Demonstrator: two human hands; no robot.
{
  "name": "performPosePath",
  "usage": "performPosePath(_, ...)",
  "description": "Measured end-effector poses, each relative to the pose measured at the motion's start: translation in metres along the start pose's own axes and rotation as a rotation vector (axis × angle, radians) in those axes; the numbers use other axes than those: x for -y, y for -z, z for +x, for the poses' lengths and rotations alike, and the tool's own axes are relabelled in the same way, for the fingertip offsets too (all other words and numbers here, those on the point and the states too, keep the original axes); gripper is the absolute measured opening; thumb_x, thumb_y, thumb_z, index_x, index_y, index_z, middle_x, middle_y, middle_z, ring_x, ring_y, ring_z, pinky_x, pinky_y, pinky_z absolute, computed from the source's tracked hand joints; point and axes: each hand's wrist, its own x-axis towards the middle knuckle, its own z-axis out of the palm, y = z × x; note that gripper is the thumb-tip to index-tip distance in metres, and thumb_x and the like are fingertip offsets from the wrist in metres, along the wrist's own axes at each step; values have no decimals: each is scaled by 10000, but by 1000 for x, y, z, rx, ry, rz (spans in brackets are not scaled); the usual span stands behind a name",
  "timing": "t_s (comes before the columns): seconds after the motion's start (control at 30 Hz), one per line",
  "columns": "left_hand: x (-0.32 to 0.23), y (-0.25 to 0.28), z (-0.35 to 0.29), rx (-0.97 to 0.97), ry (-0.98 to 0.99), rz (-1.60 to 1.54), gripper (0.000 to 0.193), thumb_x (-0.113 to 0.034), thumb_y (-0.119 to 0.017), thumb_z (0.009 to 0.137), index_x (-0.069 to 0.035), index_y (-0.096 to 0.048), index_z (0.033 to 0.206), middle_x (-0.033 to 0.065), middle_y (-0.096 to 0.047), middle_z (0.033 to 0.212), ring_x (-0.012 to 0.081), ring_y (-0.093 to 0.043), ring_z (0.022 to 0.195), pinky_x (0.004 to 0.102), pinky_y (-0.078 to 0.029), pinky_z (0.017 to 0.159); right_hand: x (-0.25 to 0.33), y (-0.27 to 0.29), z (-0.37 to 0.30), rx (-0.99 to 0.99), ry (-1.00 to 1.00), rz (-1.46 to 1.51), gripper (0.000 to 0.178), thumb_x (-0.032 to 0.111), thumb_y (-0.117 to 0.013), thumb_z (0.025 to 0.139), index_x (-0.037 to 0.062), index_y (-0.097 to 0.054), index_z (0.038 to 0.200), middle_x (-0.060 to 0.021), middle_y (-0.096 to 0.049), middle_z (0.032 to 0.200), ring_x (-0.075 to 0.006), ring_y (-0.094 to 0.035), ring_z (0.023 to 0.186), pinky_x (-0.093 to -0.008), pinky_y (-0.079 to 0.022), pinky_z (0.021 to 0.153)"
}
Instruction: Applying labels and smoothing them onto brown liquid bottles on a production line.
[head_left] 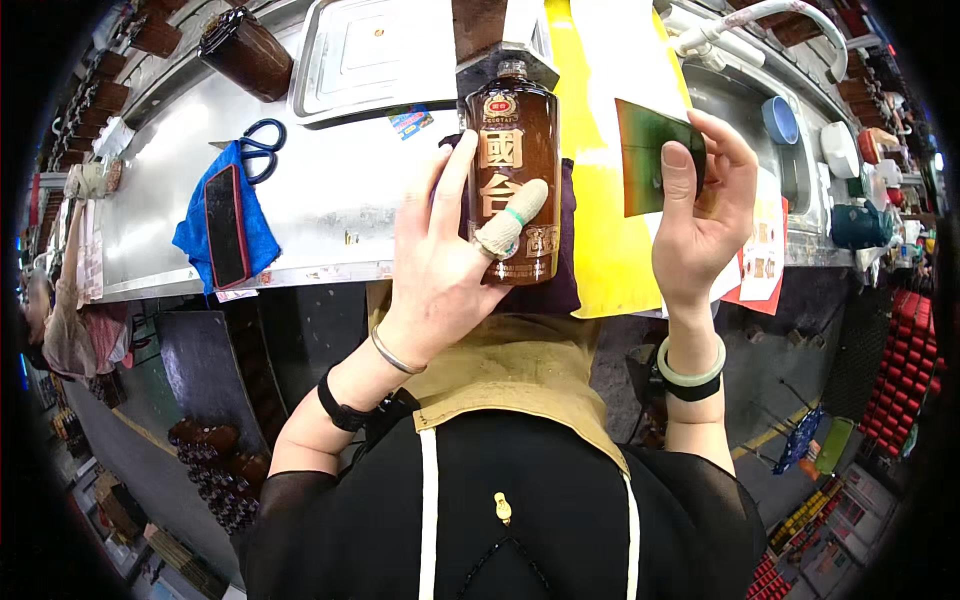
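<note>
A brown glass bottle [540, 130] with gold lettering and a small emblem lies on a dark purple cloth [568, 230], its neck pointing away from me. My left hand [437, 255] holds it from the left side: the thumb, in a pale fabric finger cot [512, 220] with a green band, presses across its front, and fingers stretch along its edge. To the right, my right hand [705, 205] pinches a thin, dark green translucent sheet [642, 155] between thumb and fingers. That sheet is raised over white paper and yellow material [605, 270], apart from the bottle.
On the left, a phone [227, 225] rests on a blue cloth [262, 245] by blue-handled scissors [262, 150]. Behind are a dark brown jar [245, 55] and a metal tray [310, 85]. A sink with a pale faucet pipe [790, 8] and a blue cup [779, 120] stand right.
</note>
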Motion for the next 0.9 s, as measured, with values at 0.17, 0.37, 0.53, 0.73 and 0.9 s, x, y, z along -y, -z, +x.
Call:
performPosePath(0.17, 4, -6, -14, -47, -28, -4, 710, -172, -886, 662, -290, -730, 1344, 220, -390, 1622, 430, -450, 1383, 506, -429, 1125, 2, -7, -20, 4, -220, 100, 280, 39, -646, 1044, -23, -606, 1314, -46, -641, 1183, -82, -582, 1024, -229, -474, 897)
performPosePath(0.37, 4, -14, -36, -128, -76, 99, 492, -161, -780, 817, -343, -767, 1275, 147, -574, 1510, 351, -538, 1338, 473, -471, 1081, 8, -20, -46, 132, -393, 193, 330, -7, -666, 1006, -39, -590, 1325, -102, -646, 1255, -163, -609, 1166, -301, -473, 1038)
performPosePath(0.53, 18, -16, -48, -172, 46, -2, 735, -25, -856, 648, -135, -712, 1360, 208, -568, 1514, 382, -581, 1314, 464, -465, 1084, 11, -13, -32, 86, -279, -20, 380, 12, -704, 992, -10, -591, 1354, -85, -667, 1171, -119, -643, 1017, -263, -521, 916)
performPosePath(0.73, 8, -18, -39, -148, 174, -257, 731, 15, -842, 731, 63, -608, 1422, 220, -615, 1462, 318, -622, 1296, 395, -471, 1109, -1, -19, 9, 133, 436, -307, 334, -9, -772, 748, 127, -799, 1052, 7, -760, 1018, -203, -657, 892, -334, -453, 822)
performPosePath(0.9, 10, -17, -40, -208, 208, -293, 777, -89, -903, 711, -1, -588, 1416, 136, -680, 1331, 317, -641, 1227, 401, -483, 1063, 26, -20, -4, 672, 642, -177, 470, 132, -736, 699, 182, -757, 1166, 56, -685, 959, -185, -577, 819, -344, -470, 789)
